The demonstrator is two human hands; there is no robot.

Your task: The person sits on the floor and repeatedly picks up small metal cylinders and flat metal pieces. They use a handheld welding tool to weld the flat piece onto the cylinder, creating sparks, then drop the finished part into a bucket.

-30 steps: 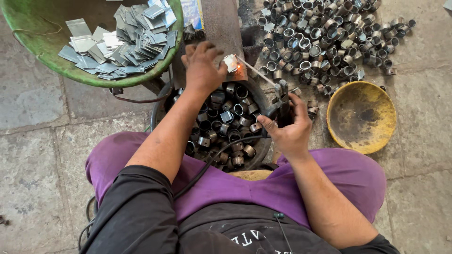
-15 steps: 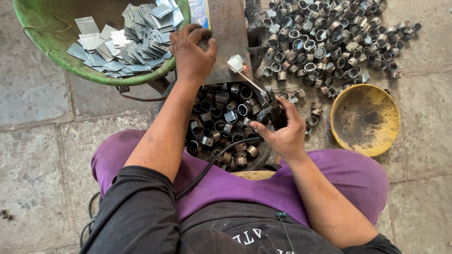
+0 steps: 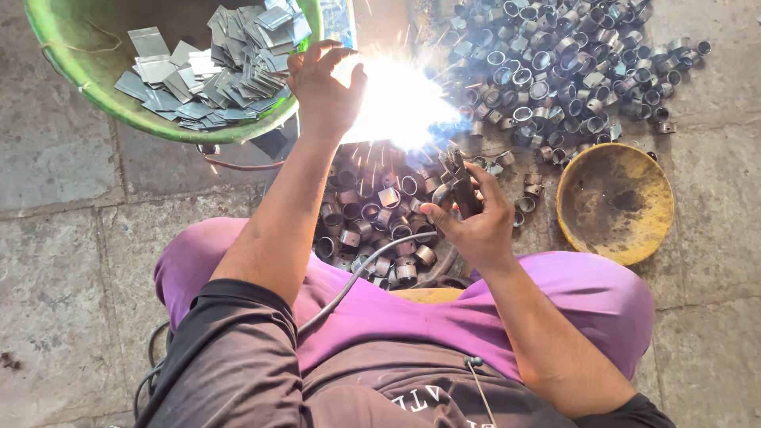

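My right hand [image 3: 474, 222] grips a welding electrode holder [image 3: 457, 181] whose tip points up into a bright white arc flash [image 3: 396, 99] with sparks flying off. My left hand [image 3: 323, 89] is raised beside the flash, fingers spread and curled, at the edge of the green basin [image 3: 95, 95]. The glare hides whatever piece lies under it, and I cannot tell whether the left hand holds it. A grey cable [image 3: 357, 277] runs from the holder back across my purple-clad lap.
The green basin holds several flat grey metal plates [image 3: 222, 63]. A dark tub of short metal tube rings [image 3: 380, 222] sits between my knees. A large heap of similar rings [image 3: 571, 63] lies upper right. A rusty yellow bowl [image 3: 614, 202] stands on the stone floor at right.
The welding arc has struck: a bright flash and sparks now cover the spot where the small piece lay. My left hand has drawn slightly away and opened its fingers.
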